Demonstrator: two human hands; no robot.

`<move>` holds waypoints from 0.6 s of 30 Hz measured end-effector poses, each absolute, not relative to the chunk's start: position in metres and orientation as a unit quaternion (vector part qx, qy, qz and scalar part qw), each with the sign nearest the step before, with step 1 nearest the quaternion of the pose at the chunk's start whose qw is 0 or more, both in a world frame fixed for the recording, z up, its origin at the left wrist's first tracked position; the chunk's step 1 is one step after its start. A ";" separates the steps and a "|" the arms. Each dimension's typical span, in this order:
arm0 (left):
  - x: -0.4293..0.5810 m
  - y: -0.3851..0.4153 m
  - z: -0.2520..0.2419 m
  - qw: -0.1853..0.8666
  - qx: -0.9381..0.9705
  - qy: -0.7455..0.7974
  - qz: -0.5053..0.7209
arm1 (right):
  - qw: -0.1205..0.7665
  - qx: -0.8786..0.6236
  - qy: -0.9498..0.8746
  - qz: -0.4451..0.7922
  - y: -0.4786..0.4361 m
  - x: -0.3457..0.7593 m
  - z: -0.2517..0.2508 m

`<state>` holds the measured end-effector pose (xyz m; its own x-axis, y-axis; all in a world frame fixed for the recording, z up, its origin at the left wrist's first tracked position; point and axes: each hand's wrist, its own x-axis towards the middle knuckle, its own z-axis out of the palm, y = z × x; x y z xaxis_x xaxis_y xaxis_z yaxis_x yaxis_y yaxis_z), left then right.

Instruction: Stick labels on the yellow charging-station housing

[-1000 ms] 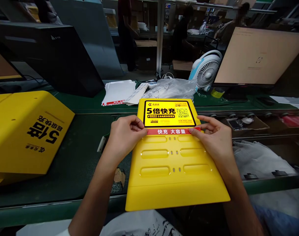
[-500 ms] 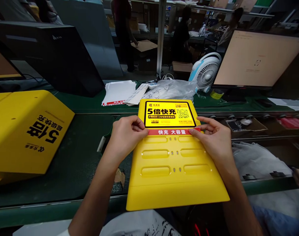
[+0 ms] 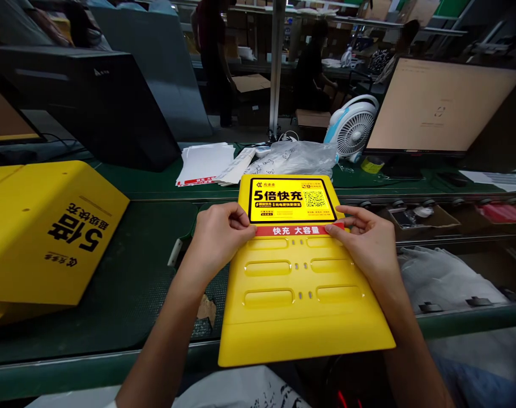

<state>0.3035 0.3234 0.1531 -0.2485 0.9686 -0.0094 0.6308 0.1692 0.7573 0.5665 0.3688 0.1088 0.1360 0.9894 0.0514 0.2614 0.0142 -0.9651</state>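
Note:
A yellow plastic panel (image 3: pixel 300 328) with several oblong recessed slots lies on the green belt, its near edge jutting past the bench. Its upper part carries a black-framed printed label (image 3: pixel 291 200) with a QR code and the characters 5倍快充. Just below that label runs a red strip (image 3: pixel 295 230) printed 快充 大容量. My left hand (image 3: pixel 217 238) pinches the strip's left end between thumb and fingers. My right hand (image 3: pixel 366 241) pinches its right end the same way. Both palms hide the panel's upper corners.
A second yellow casing (image 3: pixel 49 232) lies at the left on the dark green belt (image 3: pixel 126 294). Beyond stand white sheets (image 3: pixel 204 164), a plastic bag (image 3: pixel 291 158), a small fan (image 3: pixel 352 129) and a monitor (image 3: pixel 442 105). Co-workers stand and sit further back.
My hands and the panel stay nearly still on the red strip. The view tilts slightly, and a co-worker's hand seen at the right edge half a second ago is gone.

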 end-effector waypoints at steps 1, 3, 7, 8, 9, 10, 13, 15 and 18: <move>0.303 0.324 0.153 0.258 0.557 0.719 0.326 | 0.471 -0.587 -0.536 0.382 0.369 0.567 0.108; 0.303 0.325 0.152 0.256 0.561 0.717 0.326 | 0.471 -0.585 -0.538 0.381 0.370 0.568 0.107; 0.304 0.326 0.153 0.256 0.566 0.714 0.323 | 0.462 -0.589 -0.547 0.375 0.371 0.569 0.104; 0.304 0.326 0.153 0.256 0.567 0.714 0.321 | 0.453 -0.593 -0.557 0.363 0.371 0.569 0.105; 0.304 0.326 0.154 0.256 0.569 0.715 0.316 | 0.442 -0.598 -0.571 0.348 0.371 0.569 0.106; 0.304 0.327 0.155 0.256 0.573 0.715 0.308 | 0.431 -0.602 -0.586 0.328 0.371 0.569 0.108; 0.302 0.331 0.157 0.252 0.592 0.716 0.271 | 0.402 -0.614 -0.625 0.264 0.366 0.566 0.117; 0.302 0.336 0.160 0.245 0.605 0.718 0.243 | 0.376 -0.632 -0.642 0.215 0.363 0.564 0.122; 0.301 0.340 0.164 0.232 0.613 0.725 0.212 | 0.320 -0.682 -0.644 0.130 0.361 0.563 0.118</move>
